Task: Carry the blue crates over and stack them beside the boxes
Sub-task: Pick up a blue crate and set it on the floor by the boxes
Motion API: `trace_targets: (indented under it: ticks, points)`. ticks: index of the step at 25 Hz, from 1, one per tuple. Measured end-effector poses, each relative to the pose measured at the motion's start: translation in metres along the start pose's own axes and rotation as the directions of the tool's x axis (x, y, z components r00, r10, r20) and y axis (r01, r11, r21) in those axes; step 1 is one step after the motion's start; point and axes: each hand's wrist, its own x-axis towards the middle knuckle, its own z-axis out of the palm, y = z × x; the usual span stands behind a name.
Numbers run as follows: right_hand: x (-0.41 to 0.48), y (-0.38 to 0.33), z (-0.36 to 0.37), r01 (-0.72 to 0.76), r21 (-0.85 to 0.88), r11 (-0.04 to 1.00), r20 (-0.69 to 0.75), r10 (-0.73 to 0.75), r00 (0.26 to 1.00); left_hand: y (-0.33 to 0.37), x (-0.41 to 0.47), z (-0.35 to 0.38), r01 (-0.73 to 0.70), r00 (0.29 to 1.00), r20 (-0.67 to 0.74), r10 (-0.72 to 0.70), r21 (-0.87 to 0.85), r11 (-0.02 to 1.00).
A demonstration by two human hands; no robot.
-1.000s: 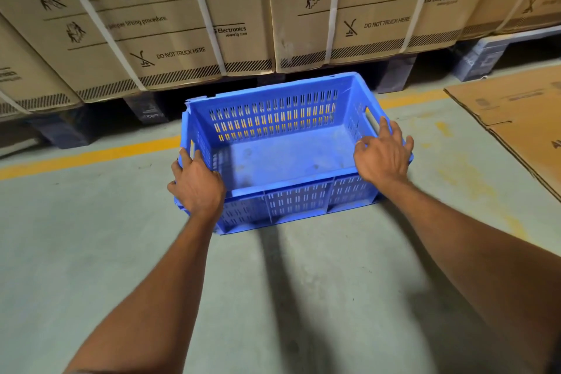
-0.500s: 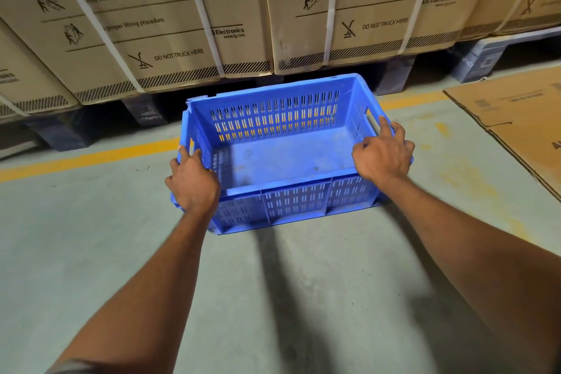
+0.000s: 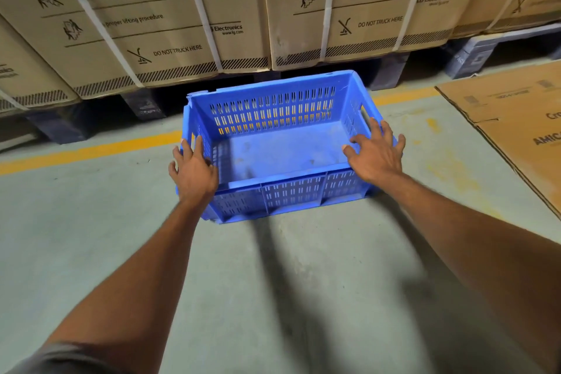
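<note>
On the concrete floor point(image 3: 91, 252), just in front of the row of big cardboard boxes point(image 3: 170, 15) on dark pallets, sits one blue crate point(image 3: 279, 155), open side up and empty. It straddles the yellow floor line point(image 3: 91, 150), whose colour shows through the slots of its far wall. No other crate is in sight.

Both hands are at the crate's short ends. The left hand point(image 3: 194, 173) lies over the near left corner with its fingers loose along the rim. The right hand point(image 3: 375, 155) has its fingers fanned wide above the right rim, so neither grip is closed on anything; both look spread, touching the plastic at most lightly.

The crate appears to be moulded hard plastic, stiff, with slotted walls and a solid, scuffed base. Empty, it should be light enough for two hands with no strain, and it should not flex or slip much. A handle slot point(image 3: 364, 114) is cut into the right end wall; the matching one on the left is hidden by the wall's angle. Those slots, or the thick rim beside them, seem the sensible places to take hold.

The boxes carry printed warnings: "DO NOT TRUCK HERE", "proper lifting procedure", part of "bump the product… corner of the vehicle", plus "LG Electronics" and "www.lg.com". White straps point(image 3: 200, 9) bind them. A flattened cardboard sheet point(image 3: 516, 118) lies on the floor at right, with lettering cut off at the edge.
</note>
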Motion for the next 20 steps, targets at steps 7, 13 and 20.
trace_targets:
  ticks: [7, 13, 20]
  points:
    - [-0.119, -0.024, -0.099, 0.063, 0.283, 0.957, -0.017, -0.061, 0.998, 0.047, -0.116, -0.125, 0.072, 0.997, 0.062, -0.054, -0.332, 0.941]
    - [-0.244, -0.027, -0.27, -0.063, 0.454, 0.889, 0.088, 0.025, 0.996, 0.147, -0.234, -0.277, 0.142, 0.967, 0.254, -0.018, -0.48, 0.866]
    - [-0.426, 0.018, -0.437, -0.219, 0.557, 0.801, 0.117, 0.186, 0.976, 0.239, -0.38, -0.435, 0.008, 0.855, 0.427, 0.296, -0.581, 0.814]
